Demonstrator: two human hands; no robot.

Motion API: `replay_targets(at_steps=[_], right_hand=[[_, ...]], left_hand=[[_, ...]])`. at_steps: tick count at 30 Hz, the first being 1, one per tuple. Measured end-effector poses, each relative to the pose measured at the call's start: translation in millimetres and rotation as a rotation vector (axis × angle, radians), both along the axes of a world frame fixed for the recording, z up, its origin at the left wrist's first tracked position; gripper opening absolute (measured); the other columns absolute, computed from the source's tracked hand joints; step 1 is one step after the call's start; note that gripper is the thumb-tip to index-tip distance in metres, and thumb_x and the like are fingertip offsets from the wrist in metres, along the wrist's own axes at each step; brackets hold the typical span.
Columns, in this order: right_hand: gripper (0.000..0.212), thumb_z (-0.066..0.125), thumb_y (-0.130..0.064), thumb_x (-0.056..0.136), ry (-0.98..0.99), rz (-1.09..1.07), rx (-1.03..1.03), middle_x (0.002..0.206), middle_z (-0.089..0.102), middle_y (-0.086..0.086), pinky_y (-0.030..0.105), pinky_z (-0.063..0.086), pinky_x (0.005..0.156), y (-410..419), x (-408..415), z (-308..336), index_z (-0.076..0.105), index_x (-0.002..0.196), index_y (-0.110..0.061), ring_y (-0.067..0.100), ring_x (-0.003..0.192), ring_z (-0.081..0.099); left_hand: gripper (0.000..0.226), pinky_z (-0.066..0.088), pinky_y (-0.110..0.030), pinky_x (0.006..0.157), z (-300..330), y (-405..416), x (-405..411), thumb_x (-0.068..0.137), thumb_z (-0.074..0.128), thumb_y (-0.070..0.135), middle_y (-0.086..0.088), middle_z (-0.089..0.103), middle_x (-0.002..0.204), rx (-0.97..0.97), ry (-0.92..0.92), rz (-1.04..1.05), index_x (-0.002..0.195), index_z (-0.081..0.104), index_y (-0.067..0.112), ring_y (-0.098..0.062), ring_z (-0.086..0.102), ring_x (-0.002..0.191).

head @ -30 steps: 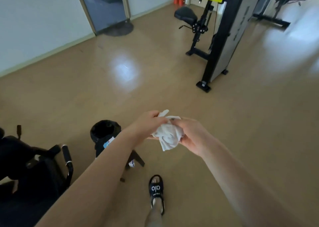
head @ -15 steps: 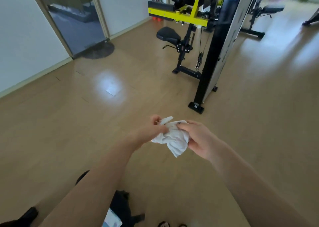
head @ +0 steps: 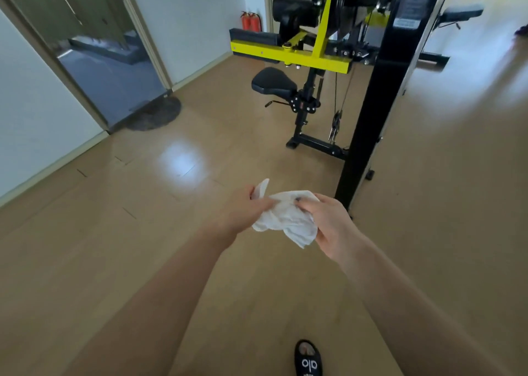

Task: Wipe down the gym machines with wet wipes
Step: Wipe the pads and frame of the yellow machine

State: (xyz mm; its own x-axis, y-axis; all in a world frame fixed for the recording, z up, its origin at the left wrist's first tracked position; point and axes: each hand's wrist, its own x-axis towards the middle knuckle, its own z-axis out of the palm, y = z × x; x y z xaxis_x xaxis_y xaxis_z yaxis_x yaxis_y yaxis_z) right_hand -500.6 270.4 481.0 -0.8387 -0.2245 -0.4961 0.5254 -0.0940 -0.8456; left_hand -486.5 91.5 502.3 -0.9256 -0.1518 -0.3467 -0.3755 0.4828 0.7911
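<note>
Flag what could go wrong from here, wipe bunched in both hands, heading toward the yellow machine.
1. The wet wipe is crumpled between the left hand and right hand; unless spread, it may cover little surface per pass.
2. The cable and pulley hang exposed beside the black seat; the wipe or fingers could snag there.
3. The person wears an open slide sandal on a glossy floor; drips might make it slippery.

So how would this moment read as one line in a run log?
stage: walking to machine | left hand: grips wet wipe | right hand: grips wipe | gym machine: ahead, untouched
</note>
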Motion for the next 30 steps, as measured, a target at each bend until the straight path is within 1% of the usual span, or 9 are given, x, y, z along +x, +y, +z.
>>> replay_targets(at_steps=[4,13,15,18,21,23,25,27,30], right_hand=[[0.02,0.059,-0.007,0.099,-0.021,-0.039,0.009,0.104,0.078,0.01,0.042,0.06,0.093,-32,-89,10,0.074,0.112,-0.011,0.026,0.098,0.076],[0.011,0.064,-0.011,0.098,0.019,-0.148,0.076,0.095,0.078,0.007,0.037,0.059,0.08,-138,-286,-8,0.073,0.103,-0.011,0.021,0.083,0.072],[0.009,0.064,-0.011,0.097,0.002,-0.198,0.115,0.093,0.076,0.01,0.039,0.058,0.08,-164,-327,-11,0.073,0.099,-0.012,0.023,0.083,0.069],[0.011,0.06,-0.013,0.097,0.017,-0.253,0.203,0.099,0.073,0.015,0.042,0.057,0.079,-200,-386,-12,0.07,0.095,-0.015,0.025,0.084,0.066],[0.014,0.056,-0.015,0.098,0.056,-0.259,0.257,0.103,0.071,0.009,0.044,0.057,0.091,-230,-441,-2,0.069,0.099,-0.018,0.027,0.096,0.068],[0.015,0.054,-0.017,0.097,0.082,-0.252,0.268,0.099,0.07,0.009,0.043,0.057,0.086,-248,-476,-1,0.069,0.096,-0.016,0.027,0.095,0.067],[0.015,0.053,-0.019,0.098,0.113,-0.242,0.259,0.086,0.066,0.004,0.033,0.049,0.07,-265,-512,1,0.065,0.09,-0.016,0.021,0.083,0.063],[0.015,0.053,-0.023,0.1,0.132,-0.231,0.236,0.081,0.066,-0.005,0.029,0.044,0.067,-280,-547,0,0.065,0.092,-0.02,0.016,0.08,0.063],[0.016,0.057,-0.032,0.1,0.178,-0.213,0.218,0.089,0.072,-0.003,0.028,0.048,0.071,-297,-597,-5,0.07,0.101,-0.022,0.017,0.087,0.069]], left_hand=[[0.017,0.036,-0.016,0.041,10,-37,-83,0.096,0.064,0.024,-0.001,0.052,0.073,0.119,0.027,0.07,0.089,0.055,0.011,-0.003,0.047,0.046],[0.031,0.042,-0.03,0.061,-11,-150,-287,0.096,0.061,0.041,-0.003,0.055,0.079,0.259,-0.028,0.161,0.103,0.055,0.012,-0.017,0.048,0.062],[0.04,0.041,-0.032,0.063,-11,-172,-332,0.088,0.068,0.045,-0.005,0.054,0.077,0.332,-0.079,0.109,0.101,0.057,0.008,-0.018,0.048,0.064],[0.027,0.04,-0.026,0.058,-2,-200,-395,0.089,0.071,0.031,-0.008,0.05,0.077,0.438,-0.102,-0.055,0.094,0.056,0.009,-0.015,0.045,0.064],[0.019,0.044,-0.019,0.056,5,-215,-454,0.092,0.067,0.021,-0.005,0.055,0.077,0.397,-0.122,-0.048,0.099,0.056,0.007,-0.012,0.051,0.063],[0.018,0.049,-0.016,0.052,2,-220,-495,0.095,0.063,0.019,-0.005,0.059,0.077,0.279,-0.098,-0.043,0.099,0.058,0.003,-0.012,0.056,0.063],[0.028,0.063,-0.029,0.07,-5,-225,-539,0.096,0.061,0.026,-0.01,0.069,0.085,0.227,-0.096,-0.006,0.1,0.063,-0.002,-0.018,0.068,0.072],[0.027,0.062,-0.043,0.087,-10,-228,-582,0.095,0.058,0.034,-0.013,0.074,0.093,0.216,-0.117,0.05,0.093,0.065,0.007,-0.024,0.074,0.081],[0.026,0.06,-0.041,0.09,-15,-232,-647,0.1,0.054,0.037,-0.01,0.069,0.094,0.254,-0.14,0.068,0.086,0.059,0.016,-0.023,0.071,0.086]])
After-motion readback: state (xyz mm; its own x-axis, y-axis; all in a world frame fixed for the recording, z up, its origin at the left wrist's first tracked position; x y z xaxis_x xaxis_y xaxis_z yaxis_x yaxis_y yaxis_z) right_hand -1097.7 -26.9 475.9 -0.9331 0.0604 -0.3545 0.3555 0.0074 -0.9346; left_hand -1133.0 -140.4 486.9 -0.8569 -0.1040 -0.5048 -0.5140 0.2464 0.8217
